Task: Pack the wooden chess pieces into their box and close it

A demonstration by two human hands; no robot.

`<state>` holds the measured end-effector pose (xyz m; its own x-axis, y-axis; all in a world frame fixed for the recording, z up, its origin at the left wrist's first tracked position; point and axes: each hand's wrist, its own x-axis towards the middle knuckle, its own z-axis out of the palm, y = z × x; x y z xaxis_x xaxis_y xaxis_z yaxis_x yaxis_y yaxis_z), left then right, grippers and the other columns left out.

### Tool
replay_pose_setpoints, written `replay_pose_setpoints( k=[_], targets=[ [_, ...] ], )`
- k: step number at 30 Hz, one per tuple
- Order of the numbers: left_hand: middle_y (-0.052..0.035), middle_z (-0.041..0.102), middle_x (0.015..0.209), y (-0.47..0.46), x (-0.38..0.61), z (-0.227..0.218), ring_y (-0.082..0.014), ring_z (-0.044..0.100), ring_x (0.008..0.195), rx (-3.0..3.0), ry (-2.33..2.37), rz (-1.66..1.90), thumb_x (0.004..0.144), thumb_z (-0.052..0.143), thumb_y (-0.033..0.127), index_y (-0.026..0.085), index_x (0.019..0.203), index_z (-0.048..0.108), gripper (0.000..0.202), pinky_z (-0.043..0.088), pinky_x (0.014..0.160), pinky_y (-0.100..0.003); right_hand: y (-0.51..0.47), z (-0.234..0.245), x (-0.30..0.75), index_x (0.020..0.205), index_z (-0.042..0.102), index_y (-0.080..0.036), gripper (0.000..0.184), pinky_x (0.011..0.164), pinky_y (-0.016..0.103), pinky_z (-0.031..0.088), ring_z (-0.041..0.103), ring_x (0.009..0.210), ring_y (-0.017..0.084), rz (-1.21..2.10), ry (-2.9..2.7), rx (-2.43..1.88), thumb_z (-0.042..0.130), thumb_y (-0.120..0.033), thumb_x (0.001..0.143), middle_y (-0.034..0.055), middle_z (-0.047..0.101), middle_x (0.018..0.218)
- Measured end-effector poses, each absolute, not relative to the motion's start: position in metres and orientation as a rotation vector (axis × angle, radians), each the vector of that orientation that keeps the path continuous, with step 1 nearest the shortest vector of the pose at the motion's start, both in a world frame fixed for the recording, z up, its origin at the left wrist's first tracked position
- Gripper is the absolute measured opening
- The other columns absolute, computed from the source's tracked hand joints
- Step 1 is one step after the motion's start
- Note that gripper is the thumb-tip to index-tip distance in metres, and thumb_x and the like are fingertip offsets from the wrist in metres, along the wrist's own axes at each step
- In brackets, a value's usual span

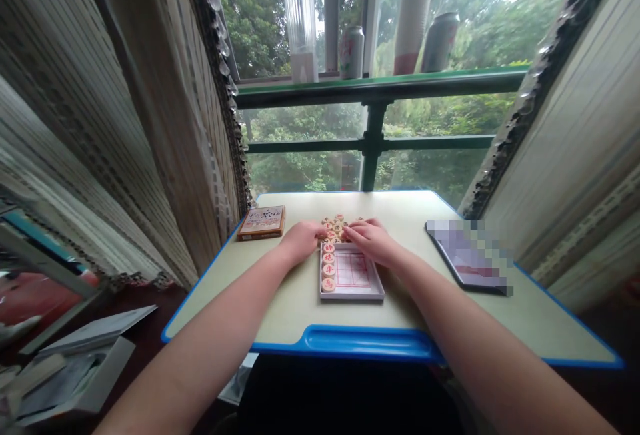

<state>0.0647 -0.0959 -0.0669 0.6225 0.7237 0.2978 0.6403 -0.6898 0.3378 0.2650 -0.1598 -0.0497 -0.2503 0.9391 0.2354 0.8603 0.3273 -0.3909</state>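
Observation:
A loose pile of round Chinese chess pieces (331, 227) lies on the table behind a shallow white box tray (353, 296). Along the tray's left side, several pieces with red characters (329, 270) form a column; a red grid shows on its floor. My left hand (301, 240) is at the pile's left edge, its fingers curled in and closed; what they hold, if anything, is hidden. From the right, my right hand (374, 240) reaches over the tray's far right corner, fingers stretched out and touching the pile's right side.
The pale table (280, 308) has a blue rim and a blue front groove. A brown patterned box lid (263, 222) lies at its left, a tablet-like device (465, 265), partly blurred out, at its right. Cans (353, 52) stand on the window ledge beyond a green railing (375, 138). Curtains hang both sides.

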Motion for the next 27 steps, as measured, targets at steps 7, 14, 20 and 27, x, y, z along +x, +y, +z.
replay_pose_setpoints(
  k=[7,14,20,27],
  targets=[
    [-0.0053,0.073,0.093,-0.097,0.065,-0.066,-0.0173,0.065,0.089,2.681,1.072,0.647,0.076,0.049,0.006,0.018,0.087,0.073,0.029,0.051,0.086,-0.029,-0.164,-0.048,0.269,0.092,0.074,-0.022,0.042,0.093,0.038,0.039,0.055,0.105,0.024,0.267,-2.206,-1.584,0.041,-0.046,0.091,0.0048,0.073,0.101],
    [-0.0058,0.073,0.091,-0.095,0.064,-0.067,-0.0175,0.065,0.085,2.688,1.040,0.661,0.077,0.049,0.007,0.018,0.085,0.073,0.027,0.050,0.084,-0.029,-0.160,-0.049,0.267,0.095,0.072,-0.021,0.035,0.100,0.042,0.032,0.057,0.110,0.021,0.290,-2.315,-1.451,0.040,-0.034,0.093,0.0054,0.068,0.115],
    [-0.0058,0.073,0.094,-0.096,0.064,-0.066,-0.0175,0.065,0.090,2.704,1.043,0.635,0.078,0.048,0.007,0.018,0.087,0.073,0.029,0.049,0.088,-0.029,-0.155,-0.055,0.272,0.101,0.071,-0.022,0.035,0.100,0.042,0.032,0.052,0.116,0.022,0.257,-2.282,-1.494,0.039,-0.035,0.092,0.0065,0.065,0.120],
    [-0.0058,0.072,0.095,-0.098,0.065,-0.065,-0.0176,0.065,0.090,2.712,1.058,0.638,0.079,0.046,0.007,0.018,0.089,0.072,0.030,0.049,0.088,-0.028,-0.151,-0.057,0.273,0.102,0.071,-0.023,0.039,0.103,0.043,0.028,0.050,0.118,0.023,0.332,-2.292,-1.553,0.035,-0.035,0.093,0.0043,0.064,0.123]
  ],
)
